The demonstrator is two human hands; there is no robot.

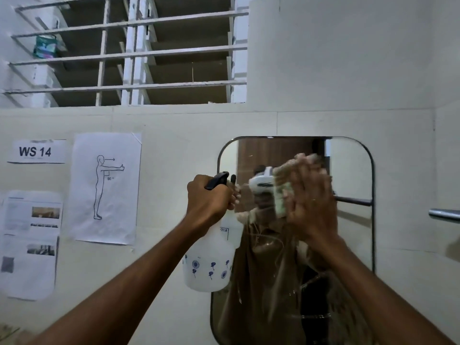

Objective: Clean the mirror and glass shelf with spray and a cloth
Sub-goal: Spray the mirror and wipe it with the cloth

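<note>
Right hand (308, 195): flat on the mirror (348, 232), fingers straight, pressing the cloth (282, 192) to the glass high up.
Left hand (209, 197): wrapped round the spray bottle (211, 257) neck, just off the mirror's left edge.
Mirror's long axis: upright, so most wet glass lies below the cloth.
Nearer hand: the right, I'd say it wipes downward.
Glass shelf: not in view.

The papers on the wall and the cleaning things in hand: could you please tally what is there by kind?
Paper sheets taped to the wall: 4 (WS 14 sign, body-pose diagram, upper photo sheet, lower photo sheet)
Spray bottles: 1 (spray bottle, held by the left hand)
Cloths: 1 (cloth, pressed on the mirror by the right hand)
Mirrors: 1
Total: 7
</note>
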